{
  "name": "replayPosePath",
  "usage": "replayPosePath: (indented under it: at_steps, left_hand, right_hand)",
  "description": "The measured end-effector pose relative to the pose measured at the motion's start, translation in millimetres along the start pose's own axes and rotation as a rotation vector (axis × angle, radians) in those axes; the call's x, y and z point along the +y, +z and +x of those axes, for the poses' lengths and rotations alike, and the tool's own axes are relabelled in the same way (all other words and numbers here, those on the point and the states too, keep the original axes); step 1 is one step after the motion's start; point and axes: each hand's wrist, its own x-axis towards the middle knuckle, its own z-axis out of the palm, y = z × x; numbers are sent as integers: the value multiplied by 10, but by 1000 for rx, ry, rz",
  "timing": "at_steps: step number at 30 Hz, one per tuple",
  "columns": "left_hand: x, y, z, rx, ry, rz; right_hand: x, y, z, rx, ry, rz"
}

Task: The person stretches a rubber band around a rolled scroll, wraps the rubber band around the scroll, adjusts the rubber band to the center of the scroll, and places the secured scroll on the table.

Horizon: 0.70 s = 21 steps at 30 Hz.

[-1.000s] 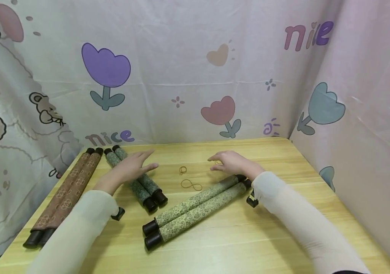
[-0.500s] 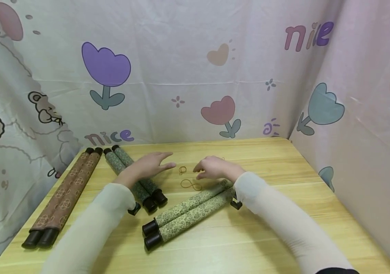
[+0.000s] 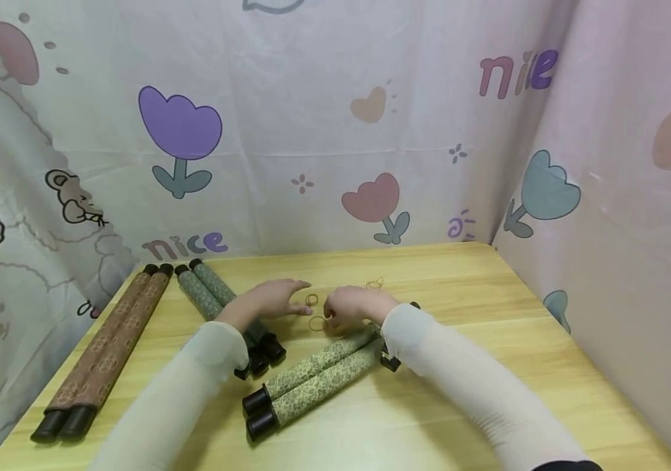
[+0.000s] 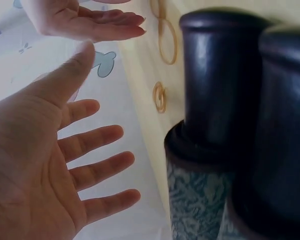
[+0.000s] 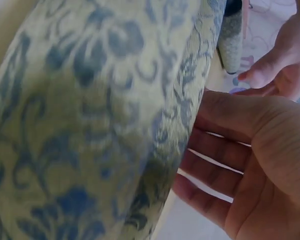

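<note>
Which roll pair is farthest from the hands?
The brown pair, at far left with large flower motifs. The green pair lies close by the left hand, the pale yellow pair by the right hand.

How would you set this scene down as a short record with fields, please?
Left hand: fingers extended, holding nothing
Right hand: near the figure-eight band; contact unclear
Other bands: coiled band between the hands; far band beyond the right hand
Scrolls: brown pair at left, green pair partly hidden by left hand, yellow pair nearer centre
Surface: wooden table
</note>
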Motion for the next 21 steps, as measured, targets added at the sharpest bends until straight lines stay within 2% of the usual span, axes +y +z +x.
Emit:
replayPosePath:
  at_steps: [5,11,14,17,21]
  left_hand:
    - [41,85,59,-35,3,22]
    - [82,176,132,-74,24,6]
    - [100,216,142,-88,57,14]
    - [117,239,145,-87,94,20]
    - [128,269,149,-75,94,32]
  right_hand:
    - [-73,55,29,-19,43,0]
    - [-132,120,80,8,113,-92]
    - [-150,154,105,21,141,-146]
    - [-159,173,120,23,141,-185]
    - [-160,182,113,19,127,-208]
